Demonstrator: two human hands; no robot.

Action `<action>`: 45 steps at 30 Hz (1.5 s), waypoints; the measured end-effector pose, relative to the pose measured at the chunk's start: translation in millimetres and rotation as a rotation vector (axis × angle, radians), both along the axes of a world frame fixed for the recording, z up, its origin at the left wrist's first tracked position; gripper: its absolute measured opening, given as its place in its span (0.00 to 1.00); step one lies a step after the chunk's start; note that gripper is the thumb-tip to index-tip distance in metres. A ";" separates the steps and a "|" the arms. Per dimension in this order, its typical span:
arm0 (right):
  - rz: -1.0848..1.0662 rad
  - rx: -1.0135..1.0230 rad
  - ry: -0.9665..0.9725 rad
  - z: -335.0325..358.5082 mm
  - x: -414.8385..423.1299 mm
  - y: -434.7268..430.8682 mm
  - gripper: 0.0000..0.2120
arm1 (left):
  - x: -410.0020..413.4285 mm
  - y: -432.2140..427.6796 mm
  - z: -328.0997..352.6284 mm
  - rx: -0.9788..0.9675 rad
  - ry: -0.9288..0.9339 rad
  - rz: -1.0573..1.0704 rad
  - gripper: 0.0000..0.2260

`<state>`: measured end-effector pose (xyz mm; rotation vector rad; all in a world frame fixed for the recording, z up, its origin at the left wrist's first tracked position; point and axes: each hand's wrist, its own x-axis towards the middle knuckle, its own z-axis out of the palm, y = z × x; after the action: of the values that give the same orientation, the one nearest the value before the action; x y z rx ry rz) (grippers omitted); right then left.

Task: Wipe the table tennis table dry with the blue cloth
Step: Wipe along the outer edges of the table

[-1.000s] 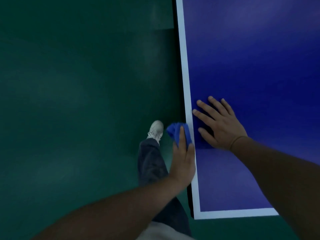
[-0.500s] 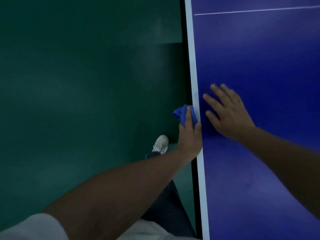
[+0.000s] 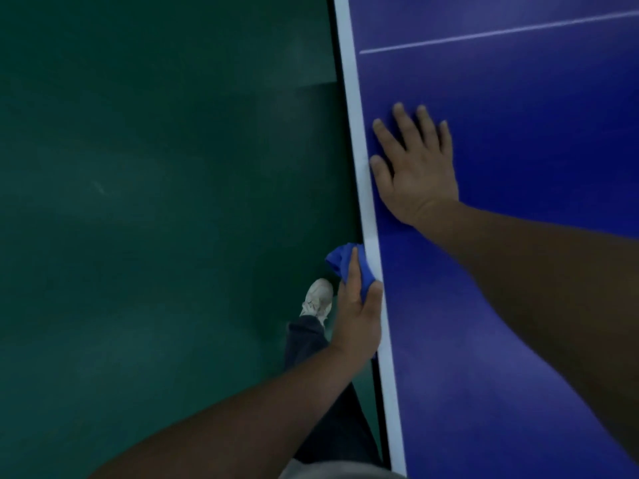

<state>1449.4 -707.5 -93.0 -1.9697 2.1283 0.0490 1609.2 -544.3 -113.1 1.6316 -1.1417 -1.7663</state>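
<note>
The blue table tennis table fills the right side, with a white border stripe along its left edge and a thin white line across its far part. My left hand grips the bunched blue cloth against the table's left side edge, thumb near the white stripe. Part of the cloth is hidden under my fingers. My right hand lies flat on the blue surface just inside the stripe, fingers straight and spread, ahead of the left hand.
Dark green floor spreads to the left of the table. My leg in dark trousers and a white shoe stand on it close to the table's edge.
I have moved forward along the table's left edge; its near corner has left the view and a white line has appeared. My right hand now lies further ahead of the left hand and cloth.
</note>
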 end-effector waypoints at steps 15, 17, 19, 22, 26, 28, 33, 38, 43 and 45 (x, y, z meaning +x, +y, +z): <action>-0.027 -0.033 -0.096 -3.9 -4.9 -3.9 0.29 | -39.3 -179.3 7.2 0.102 0.041 0.218 0.32; -0.031 -0.046 -0.119 -5.2 -6.1 -3.7 0.29 | -38.2 -146.8 18.4 0.045 0.021 0.201 0.22; -0.027 -0.055 -0.126 -6.5 -6.8 -3.8 0.28 | -32.3 -110.9 20.4 0.070 -0.037 0.146 0.21; -0.024 -0.068 -0.110 -9.2 -6.8 -2.7 0.28 | -29.2 -105.5 8.8 0.090 -0.142 0.095 0.22; -0.024 -0.063 -0.097 -10.0 -7.1 -4.9 0.28 | -41.6 -164.4 8.1 -0.087 -0.186 0.058 0.24; -0.025 -0.065 -0.094 -10.8 -7.2 -4.4 0.27 | -46.7 -206.7 7.1 -0.114 -0.205 0.035 0.25; -0.031 -0.068 -0.070 -8.3 -5.9 -4.3 0.26 | -57.6 -280.1 8.6 -0.077 -0.221 0.040 0.25; -0.010 -0.058 -0.030 -3.9 -5.7 -3.1 0.25 | -36.3 -188.8 9.5 -0.135 -0.087 -0.050 0.27; -0.033 -0.059 -0.029 -3.2 -6.2 -3.7 0.25 | -35.1 -193.1 2.1 -0.080 -0.031 -0.043 0.27; -0.041 -0.073 -0.043 -2.3 -5.8 -0.4 0.24 | -36.8 -208.8 3.2 -0.065 -0.013 -0.062 0.27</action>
<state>1443.7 -707.8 -95.3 -1.9473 2.1711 -0.0790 1572.4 -753.1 -109.9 1.5875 -1.2545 -1.7404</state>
